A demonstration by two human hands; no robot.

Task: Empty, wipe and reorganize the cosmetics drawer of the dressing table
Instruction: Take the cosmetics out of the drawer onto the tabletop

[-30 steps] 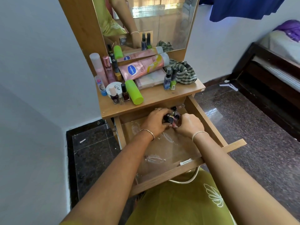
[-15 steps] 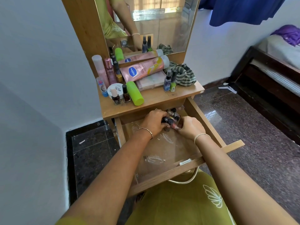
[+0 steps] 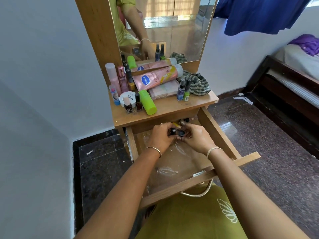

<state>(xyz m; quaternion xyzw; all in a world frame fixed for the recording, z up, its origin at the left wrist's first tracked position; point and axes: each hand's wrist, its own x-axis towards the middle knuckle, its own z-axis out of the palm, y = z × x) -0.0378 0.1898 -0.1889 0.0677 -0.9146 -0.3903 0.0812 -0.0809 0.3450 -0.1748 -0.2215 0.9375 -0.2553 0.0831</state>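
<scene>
Drawer of the dressing table is pulled fully out, wood sides, floor lined with clear wrinkled plastic sheet showing white smears. Both hands sit together at the drawer's back edge: left hand and right hand are closed around a cluster of small dark-capped bottles, fingers curled on them from both sides; exact count hidden by the fingers. A couple more small bottles lie just behind, under the tabletop lip. Rest of the drawer floor is bare liner; metal latch on the front rail. Tabletop above is crowded: pink Vaseline lotion tube lying across a flat palette box at the back, lime-green cylinder on its side near the front edge, two dark nail polish bottles upright beside a white round jar, tall pink spray bottles at the back-left corner, two small bottles upright right of centre, striped green cloth bunched at the back-right corner. Mirror above it. Room: plain white walls, dark polished speckled stone floor, dark wooden bed frame at right, blue fabric hanging top right.
</scene>
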